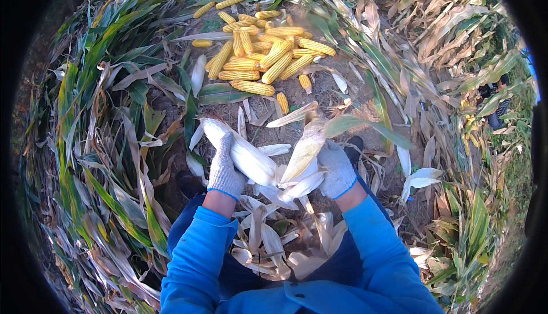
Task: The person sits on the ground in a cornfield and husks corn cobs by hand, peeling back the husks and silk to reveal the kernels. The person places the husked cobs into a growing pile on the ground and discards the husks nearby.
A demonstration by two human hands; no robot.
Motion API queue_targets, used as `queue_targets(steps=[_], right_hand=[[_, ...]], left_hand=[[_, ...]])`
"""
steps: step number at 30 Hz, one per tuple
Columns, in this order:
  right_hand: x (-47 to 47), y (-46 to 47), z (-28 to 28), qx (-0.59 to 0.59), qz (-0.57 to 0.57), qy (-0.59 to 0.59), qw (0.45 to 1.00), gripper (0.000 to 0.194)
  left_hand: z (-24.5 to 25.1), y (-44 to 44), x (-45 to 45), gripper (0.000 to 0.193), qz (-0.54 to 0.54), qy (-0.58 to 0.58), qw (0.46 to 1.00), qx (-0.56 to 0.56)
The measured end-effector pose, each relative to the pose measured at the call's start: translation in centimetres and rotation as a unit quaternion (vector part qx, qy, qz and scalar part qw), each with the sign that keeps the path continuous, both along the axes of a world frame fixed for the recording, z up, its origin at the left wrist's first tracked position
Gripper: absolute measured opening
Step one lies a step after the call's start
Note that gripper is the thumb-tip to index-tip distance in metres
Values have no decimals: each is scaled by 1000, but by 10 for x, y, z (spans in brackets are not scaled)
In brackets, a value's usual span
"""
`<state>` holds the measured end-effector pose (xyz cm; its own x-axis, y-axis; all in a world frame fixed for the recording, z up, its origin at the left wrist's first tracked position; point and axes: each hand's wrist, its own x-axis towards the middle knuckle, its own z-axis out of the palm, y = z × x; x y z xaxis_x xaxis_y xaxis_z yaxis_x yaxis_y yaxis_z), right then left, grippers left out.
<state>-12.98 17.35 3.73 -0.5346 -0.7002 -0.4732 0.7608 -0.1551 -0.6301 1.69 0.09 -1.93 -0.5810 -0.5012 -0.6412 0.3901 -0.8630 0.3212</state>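
My left hand (225,167), in a pale knitted work glove with a blue cuff edge, grips an ear of corn (242,149) still wrapped in whitish husk. The ear tilts up to the left, its stem end low and toward the middle. My right hand (336,169), gloved alike, is closed around peeled-back husk leaves (303,153) that fan out at the ear's lower end. Its fingers are partly hidden behind the leaves. Beyond both hands, a heap of bare yellow corn cobs (276,55) lies on the soil.
Stripped husks (272,239) litter the ground between my legs. Long cut corn stalks (128,177) are piled at the left, with more dry stalks (411,66) at the right. A person (496,102) is partly visible at the far right, near more yellow cobs (470,125).
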Motion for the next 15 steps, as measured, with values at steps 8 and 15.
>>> queue_targets(steps=[8,15], right_hand=[[33,14,24,107,547,494,667,54],[9,15,20,-6,570,366,735,88]], left_hand=[[6,-8,5,47,18,-59,966,-250],[9,11,9,47,-93,-74,939,-323]])
